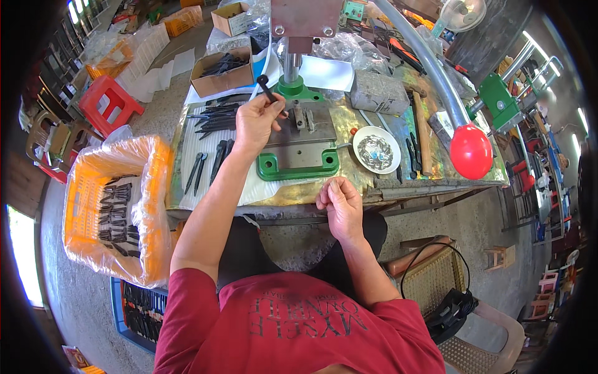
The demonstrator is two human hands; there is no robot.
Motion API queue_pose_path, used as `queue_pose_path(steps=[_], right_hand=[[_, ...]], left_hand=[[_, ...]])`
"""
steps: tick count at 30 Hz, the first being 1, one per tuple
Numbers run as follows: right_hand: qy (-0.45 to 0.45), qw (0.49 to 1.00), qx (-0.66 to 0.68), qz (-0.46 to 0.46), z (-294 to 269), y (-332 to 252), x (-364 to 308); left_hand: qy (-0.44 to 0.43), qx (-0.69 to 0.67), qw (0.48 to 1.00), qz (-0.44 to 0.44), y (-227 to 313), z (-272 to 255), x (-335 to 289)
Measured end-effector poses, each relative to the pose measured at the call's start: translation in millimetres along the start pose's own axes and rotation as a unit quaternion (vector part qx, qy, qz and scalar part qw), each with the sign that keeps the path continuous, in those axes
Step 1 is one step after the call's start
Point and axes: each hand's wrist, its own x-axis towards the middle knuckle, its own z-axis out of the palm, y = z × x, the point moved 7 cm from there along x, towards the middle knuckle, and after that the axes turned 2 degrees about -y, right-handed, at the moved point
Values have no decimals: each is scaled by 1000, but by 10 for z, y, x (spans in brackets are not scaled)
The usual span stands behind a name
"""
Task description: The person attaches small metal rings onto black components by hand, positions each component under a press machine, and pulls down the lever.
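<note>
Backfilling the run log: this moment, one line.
left hand: grips black tool piece; right hand: curled, contents unseen; white bowl: right of green press base

Wearing a dark red T-shirt (293, 358), well back from the fingers (336, 187). Short sleeves (190, 299), same red, hems ending near the elbows. Dark block-capital lettering (305, 315) in stacked lines across the chest, upside down from this camera. Black trousers (244, 244), plain, both legs closer to the right fingers than the shirt is. Forearms (218, 199) bare from hems to fingers.
</note>
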Motion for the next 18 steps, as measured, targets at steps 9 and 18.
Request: queue_pose_path(steps=[9,18], right_hand=[[14,1000,-23,4,-70,-10,0],[7,1000,-14,-3,-81,10,-1]], left_hand=[[-7,112,994,3,-84,76,170],[-6,138,990,1,-85,84,180]])
